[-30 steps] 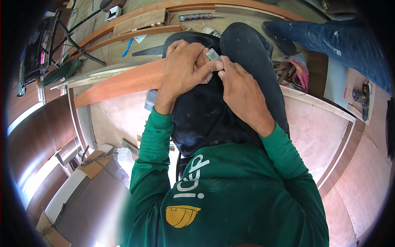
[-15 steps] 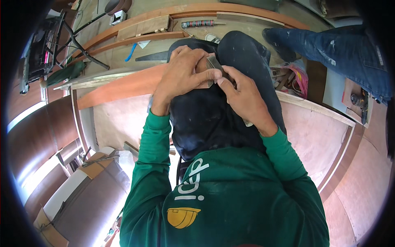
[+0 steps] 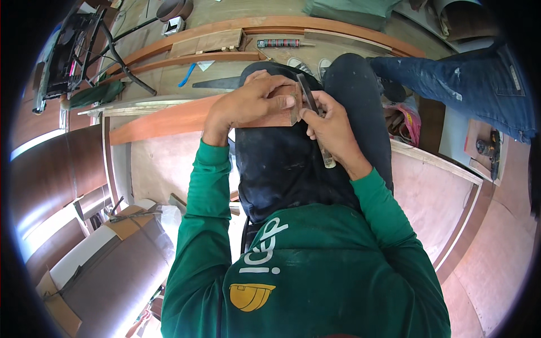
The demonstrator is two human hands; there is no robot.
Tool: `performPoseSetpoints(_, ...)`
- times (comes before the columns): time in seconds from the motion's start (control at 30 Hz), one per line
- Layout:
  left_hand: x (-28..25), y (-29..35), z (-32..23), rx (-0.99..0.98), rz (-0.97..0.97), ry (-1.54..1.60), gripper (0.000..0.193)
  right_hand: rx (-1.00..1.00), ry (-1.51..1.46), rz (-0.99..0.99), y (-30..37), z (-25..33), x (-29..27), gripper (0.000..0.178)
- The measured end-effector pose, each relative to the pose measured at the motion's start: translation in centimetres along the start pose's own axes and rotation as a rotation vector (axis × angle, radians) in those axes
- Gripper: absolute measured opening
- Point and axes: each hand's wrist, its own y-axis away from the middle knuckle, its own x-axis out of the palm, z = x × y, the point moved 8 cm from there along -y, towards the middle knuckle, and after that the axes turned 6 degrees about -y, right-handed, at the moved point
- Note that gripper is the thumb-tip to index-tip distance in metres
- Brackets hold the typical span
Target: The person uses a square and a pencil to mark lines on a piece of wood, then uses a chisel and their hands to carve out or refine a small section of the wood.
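A long reddish-brown wooden board [image 3: 169,119] lies across my left thigh, its cut end near the middle of the view. My left hand [image 3: 248,106] is closed round the board close to that end, thumb on top. Between the fingers and thumb of my right hand [image 3: 332,127] is a chisel [image 3: 307,93] with a dark flat blade. The blade stands beside the board's end, slanting away from me; whether it touches the wood I cannot tell. Its pale handle end [image 3: 328,162] sticks out below my palm.
A handsaw [image 3: 217,83], a blue strip [image 3: 187,74] and a sealant tube [image 3: 279,43] lie beyond my knees. At right are another person's jeans-clad leg [image 3: 451,76], a bag of wood scraps [image 3: 407,121] and a power drill [image 3: 495,152]. A black metal stand [image 3: 110,48] is far left.
The chisel has turned from lying broadside over the board's end to standing more edge-on beside it, baring the cut end. My right hand has shifted slightly; the left still grips the board.
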Motion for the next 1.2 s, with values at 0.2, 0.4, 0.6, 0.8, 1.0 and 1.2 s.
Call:
performPoseSetpoints(0.2,0.5,-0.6,1.4,-0.045,-0.056,0.04,0.045,0.041,-0.226,0.064,-1.0,-1.6,0.2,0.032)
performPoseSetpoints(0.4,-0.5,-0.3,0.9,-0.006,-0.279,0.204,0.044,-0.002,-0.168,0.057,-1.0,-0.4,-0.9,0.035)
performPoseSetpoints(0.6,-0.9,3.9,-2.2,0.081,-0.369,-0.221,0.071,-0.008,-0.215,-0.001,-0.6,0.8,-2.9,0.034)
performPoseSetpoints(0.8,-0.6,4.1,-2.2,0.07,-0.325,-0.318,0.099,-0.083,-0.192,-0.044,-0.9,0.5,-4.9,0.037)
performPoseSetpoints(1.0,-2.0,1.6,-0.9,0.031,-0.372,-0.273,0.098,-0.187,-0.19,-0.046,-0.2,2.2,-4.9,0.032)
performPoseSetpoints(1.2,-2.2,0.5,0.2,-0.017,-0.339,-0.162,0.101,-0.147,-0.272,-0.045,0.0,1.5,-5.8,0.032)
